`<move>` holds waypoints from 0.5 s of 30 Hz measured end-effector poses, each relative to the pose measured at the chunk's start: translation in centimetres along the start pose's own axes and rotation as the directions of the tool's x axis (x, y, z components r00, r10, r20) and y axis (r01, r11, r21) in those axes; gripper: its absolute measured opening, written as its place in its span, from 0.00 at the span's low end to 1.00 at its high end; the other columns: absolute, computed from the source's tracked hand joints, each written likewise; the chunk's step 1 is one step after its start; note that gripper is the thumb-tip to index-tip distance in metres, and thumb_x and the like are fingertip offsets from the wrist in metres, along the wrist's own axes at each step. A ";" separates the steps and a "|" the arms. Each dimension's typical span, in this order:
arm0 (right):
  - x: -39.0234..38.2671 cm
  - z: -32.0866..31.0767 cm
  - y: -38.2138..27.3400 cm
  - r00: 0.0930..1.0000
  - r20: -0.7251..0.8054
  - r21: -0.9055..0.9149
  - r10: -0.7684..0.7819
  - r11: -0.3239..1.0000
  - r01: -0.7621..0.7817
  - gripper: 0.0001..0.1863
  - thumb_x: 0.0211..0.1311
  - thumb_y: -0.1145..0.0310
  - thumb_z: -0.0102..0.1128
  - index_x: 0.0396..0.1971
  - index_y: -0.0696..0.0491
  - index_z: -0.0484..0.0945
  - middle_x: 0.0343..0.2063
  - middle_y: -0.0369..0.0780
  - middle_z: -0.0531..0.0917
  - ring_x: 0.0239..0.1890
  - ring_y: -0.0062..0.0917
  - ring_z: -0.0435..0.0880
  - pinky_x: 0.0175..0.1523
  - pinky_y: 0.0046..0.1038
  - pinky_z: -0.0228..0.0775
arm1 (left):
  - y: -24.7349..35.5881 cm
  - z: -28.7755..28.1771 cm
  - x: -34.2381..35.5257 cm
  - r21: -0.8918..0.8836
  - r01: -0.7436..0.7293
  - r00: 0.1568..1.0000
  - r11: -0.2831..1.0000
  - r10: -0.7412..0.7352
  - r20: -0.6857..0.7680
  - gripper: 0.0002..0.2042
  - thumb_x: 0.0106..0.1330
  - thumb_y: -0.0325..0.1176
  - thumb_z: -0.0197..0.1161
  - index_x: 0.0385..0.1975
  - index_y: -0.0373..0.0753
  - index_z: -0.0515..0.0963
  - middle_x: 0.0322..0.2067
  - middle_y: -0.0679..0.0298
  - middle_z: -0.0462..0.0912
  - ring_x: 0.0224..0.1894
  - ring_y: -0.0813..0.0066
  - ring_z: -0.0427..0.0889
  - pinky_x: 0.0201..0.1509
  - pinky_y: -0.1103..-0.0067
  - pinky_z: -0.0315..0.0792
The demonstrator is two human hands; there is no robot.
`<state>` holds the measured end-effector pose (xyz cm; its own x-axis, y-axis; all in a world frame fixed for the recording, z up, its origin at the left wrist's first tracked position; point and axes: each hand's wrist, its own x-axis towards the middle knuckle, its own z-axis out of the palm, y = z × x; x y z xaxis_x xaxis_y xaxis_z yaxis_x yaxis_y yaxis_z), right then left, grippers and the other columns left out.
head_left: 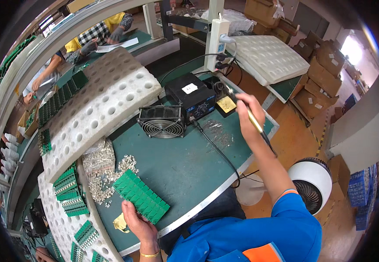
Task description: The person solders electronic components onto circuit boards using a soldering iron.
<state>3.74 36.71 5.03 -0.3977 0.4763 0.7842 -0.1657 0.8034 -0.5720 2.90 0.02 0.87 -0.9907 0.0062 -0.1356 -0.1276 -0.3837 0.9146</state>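
My left hand (138, 223) is closed on the lower left edge of a green circuit board panel (141, 196), held tilted over the near part of the bench. Up at the right, my right hand (251, 114) grips a soldering iron (255, 122) like a pen. Its tip points up and left, close to the iron stand (218, 87) and a yellow sponge (226, 105). Beside the stand sits a black soldering station (190, 96) with a knob and a cable. Small silvery metal parts (127, 163) lie heaped just beyond the board, some in a clear plastic bag (100, 159).
A small black fan (162, 122) stands on the green bench (172, 157). White foam trays (106, 102) with green boards (71, 192) line the left side. A power strip (218, 41) is fixed to a post. A white floor fan (310, 183) stands right. Other people work across the line.
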 end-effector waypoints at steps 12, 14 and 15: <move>-0.2 2.1 0.5 0.987 0.073 -0.162 -0.145 0.975 0.155 0.08 0.58 0.74 0.62 0.38 0.54 0.83 0.32 0.42 0.83 0.35 0.32 0.81 0.42 0.32 0.71 | 0.7 0.6 0.4 -0.031 -0.022 0.997 0.999 0.019 -0.078 0.09 0.76 0.36 0.48 0.43 0.39 0.72 0.36 0.68 0.76 0.37 0.83 0.75 0.42 0.82 0.71; -2.0 0.2 -3.4 0.996 0.079 0.067 -0.053 0.997 0.047 0.10 0.63 0.78 0.55 0.42 0.58 0.81 0.35 0.42 0.82 0.35 0.26 0.80 0.41 0.27 0.72 | -0.2 -0.2 0.8 -0.077 0.011 0.989 0.997 -0.023 -0.149 0.09 0.75 0.35 0.50 0.45 0.37 0.73 0.40 0.68 0.77 0.41 0.82 0.75 0.46 0.82 0.71; -2.9 -1.0 -6.3 0.992 0.123 0.164 0.013 0.986 -0.033 0.11 0.64 0.79 0.51 0.43 0.59 0.80 0.36 0.44 0.81 0.32 0.27 0.78 0.42 0.25 0.71 | 0.5 0.0 0.7 -0.090 0.001 1.000 0.996 -0.002 -0.013 0.10 0.75 0.35 0.51 0.46 0.37 0.73 0.39 0.68 0.77 0.42 0.83 0.75 0.47 0.82 0.70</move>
<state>6.82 30.68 6.61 -0.5075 0.4393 0.7413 -0.2984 0.7175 -0.6295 2.14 -0.21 1.25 -0.9898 -0.0046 -0.1424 -0.1239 -0.4652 0.8765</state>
